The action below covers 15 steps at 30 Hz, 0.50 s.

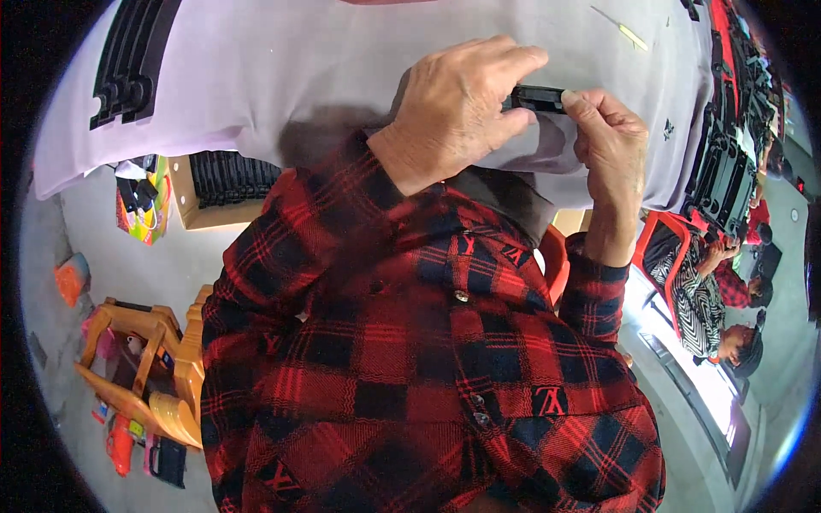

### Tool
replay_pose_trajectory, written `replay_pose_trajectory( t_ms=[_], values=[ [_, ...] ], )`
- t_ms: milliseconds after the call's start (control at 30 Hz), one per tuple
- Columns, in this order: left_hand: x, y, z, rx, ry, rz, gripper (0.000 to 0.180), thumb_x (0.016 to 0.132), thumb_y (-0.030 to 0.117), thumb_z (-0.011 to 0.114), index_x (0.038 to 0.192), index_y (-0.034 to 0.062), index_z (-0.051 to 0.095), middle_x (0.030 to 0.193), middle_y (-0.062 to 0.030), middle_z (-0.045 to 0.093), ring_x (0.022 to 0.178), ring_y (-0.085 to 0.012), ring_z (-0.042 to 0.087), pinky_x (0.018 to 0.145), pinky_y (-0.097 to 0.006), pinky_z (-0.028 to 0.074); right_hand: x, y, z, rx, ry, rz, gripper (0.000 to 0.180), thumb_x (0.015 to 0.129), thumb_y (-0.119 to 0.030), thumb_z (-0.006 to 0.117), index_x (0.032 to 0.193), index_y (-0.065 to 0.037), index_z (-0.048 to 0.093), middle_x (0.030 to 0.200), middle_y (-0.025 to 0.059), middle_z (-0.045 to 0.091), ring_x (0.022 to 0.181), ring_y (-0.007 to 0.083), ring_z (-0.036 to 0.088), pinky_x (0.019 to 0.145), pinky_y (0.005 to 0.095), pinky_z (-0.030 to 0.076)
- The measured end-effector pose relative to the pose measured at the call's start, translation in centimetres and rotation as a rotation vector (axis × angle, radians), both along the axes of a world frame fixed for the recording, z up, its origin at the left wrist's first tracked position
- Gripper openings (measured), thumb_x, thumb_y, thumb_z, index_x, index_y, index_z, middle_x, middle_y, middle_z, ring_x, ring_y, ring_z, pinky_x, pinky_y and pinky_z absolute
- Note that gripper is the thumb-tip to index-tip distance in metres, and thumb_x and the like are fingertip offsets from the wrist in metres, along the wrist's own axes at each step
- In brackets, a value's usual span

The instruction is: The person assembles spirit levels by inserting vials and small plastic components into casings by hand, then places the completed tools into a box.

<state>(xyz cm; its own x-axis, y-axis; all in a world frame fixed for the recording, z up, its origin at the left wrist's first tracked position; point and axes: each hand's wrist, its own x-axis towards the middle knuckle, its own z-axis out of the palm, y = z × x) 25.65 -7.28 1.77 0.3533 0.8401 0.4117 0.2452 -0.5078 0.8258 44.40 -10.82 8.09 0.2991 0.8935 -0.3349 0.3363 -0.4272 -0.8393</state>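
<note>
A short, glossy black plastic piece (540,98) is held between my two hands just above the cloth-covered table. My right hand (614,141) pinches its right end between thumb and fingers. My left hand (457,107) is closed loosely around the left end, thumb below and forefinger above it. That end is partly hidden inside the hand. Several long black plastic strips (132,64) lie side by side at the table's far left. Beyond my right hand rests a thin pointed tool with a pale yellow handle (633,36).
Small black bits (668,130) lie on the light cloth (333,51) near its right side. Below the table's left edge stands a cardboard box (198,215) of black parts, beside a colourful bag (141,209). A wooden chair (137,359) is at lower left. Other people (705,291) sit at right.
</note>
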Motion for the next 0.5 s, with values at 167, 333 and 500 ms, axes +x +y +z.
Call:
replay_pose_trajectory(
  t_ms=[167,333,500],
  values=[
    [0.3,-0.1,0.0,-0.011,-0.001,0.018,0.053,0.069,0.011,0.084,0.118,0.0048,0.065,0.094,-0.0109,0.065,0.086,-0.0277,0.069,0.074,-0.038,0.056,0.8,0.1,0.3,-0.040,0.070,-0.011,0.013,0.092,-0.015,0.072,0.085,-0.005,0.073,0.064,-0.0091,0.054,0.053,0.0010,0.039,0.047,0.0206,0.027],
    [0.7,-0.2,-0.2,0.010,-0.012,0.018,0.055,0.068,0.011,0.085,0.119,0.0049,0.064,0.094,-0.0114,0.064,0.086,-0.0285,0.068,0.073,-0.039,0.055,0.4,0.0,-0.3,0.012,-0.089,0.014,0.013,0.091,-0.015,0.073,0.084,-0.004,0.073,0.065,-0.0089,0.053,0.056,0.0010,0.039,0.049,0.0207,0.028],
    [0.5,-0.3,-0.1,0.003,0.000,0.008,0.055,0.068,0.011,0.085,0.119,0.0044,0.064,0.094,-0.0115,0.064,0.086,-0.0285,0.068,0.074,-0.038,0.055,0.4,-0.2,-0.9,0.051,-0.091,0.017,0.014,0.091,-0.013,0.072,0.082,-0.003,0.071,0.066,-0.0086,0.054,0.059,0.0017,0.041,0.051,0.0214,0.030]
  ],
)
